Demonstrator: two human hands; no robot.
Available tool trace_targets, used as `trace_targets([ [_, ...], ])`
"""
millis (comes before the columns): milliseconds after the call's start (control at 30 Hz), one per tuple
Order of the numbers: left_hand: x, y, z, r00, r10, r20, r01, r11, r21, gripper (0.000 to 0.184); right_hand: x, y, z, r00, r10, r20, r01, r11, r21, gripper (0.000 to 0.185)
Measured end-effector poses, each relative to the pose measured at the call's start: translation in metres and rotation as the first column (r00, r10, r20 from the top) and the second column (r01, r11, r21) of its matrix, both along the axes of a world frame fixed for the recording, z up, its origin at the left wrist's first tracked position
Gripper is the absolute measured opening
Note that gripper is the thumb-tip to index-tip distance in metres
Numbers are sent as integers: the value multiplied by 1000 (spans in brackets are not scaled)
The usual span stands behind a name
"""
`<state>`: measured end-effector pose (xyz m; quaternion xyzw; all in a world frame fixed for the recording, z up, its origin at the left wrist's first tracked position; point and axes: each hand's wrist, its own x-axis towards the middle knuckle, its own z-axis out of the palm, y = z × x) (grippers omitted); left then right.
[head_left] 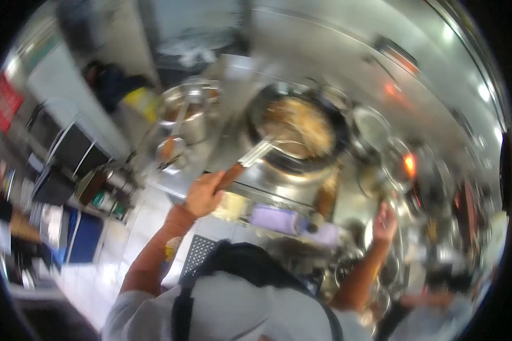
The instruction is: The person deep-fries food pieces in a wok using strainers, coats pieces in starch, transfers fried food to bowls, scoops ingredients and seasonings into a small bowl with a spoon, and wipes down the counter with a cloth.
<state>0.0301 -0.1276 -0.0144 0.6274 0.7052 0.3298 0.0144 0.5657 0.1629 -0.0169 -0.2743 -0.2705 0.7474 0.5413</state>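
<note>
Head view, blurred in places, looking down at a metal stove counter. Left hand (205, 194): grasping a long-handled strainer (257, 153), the fingers wrapped about its wooden grip (230, 177). The strainer slants away from the hand, its pale metal shaft crossing the near-left edge of a big dark wok (340, 128); the round wire head lies inside, at the near side of the food (301, 122) — a yellow-brown heap, too smeared to name. The wok sits ahead of the person, well forward of the body.

Right hand (385, 221): raised at the far side of the stove area, apart from the wok, fingers pointing forward. Cannot tell whether it grips anything; blur covers the fingers. Nearest to it are metal pans, among them a round pan (371, 128) to the right of the wok. An orange-red glow (409, 165) shows beyond the hand.

Left of the wok: a large metal pot (196, 126), with a smaller pot (178, 162) just on its near side. Along the counter's near edge, a purple cloth (273, 219) — folded, by the look of it. Another person's arm (25, 226) shows at the far left; a pale-sleeved person (438, 315) at lower right.
</note>
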Motion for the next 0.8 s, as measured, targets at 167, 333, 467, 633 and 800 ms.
trace_targets([
  [167,-1,-49,5,994,104,45,-108,986,126,41,-62,-31,-66,887,-187,-423,32,937,-347,21],
  [333,-3,-96,16,965,221,144,-237,966,105,35,-316,-129,29,851,516,-100,-525,828,-196,5],
  [467,-1,-105,6,899,164,407,-235,963,130,28,-505,-167,34,637,740,216,-758,653,-1,42],
  [633,8,-104,8,909,24,415,-27,1000,2,27,-655,-196,28,597,792,128,-710,596,-374,20],
  [800,14,-91,9,866,-95,491,153,985,-81,28,-631,-172,65,810,577,110,-562,816,-136,11],
])
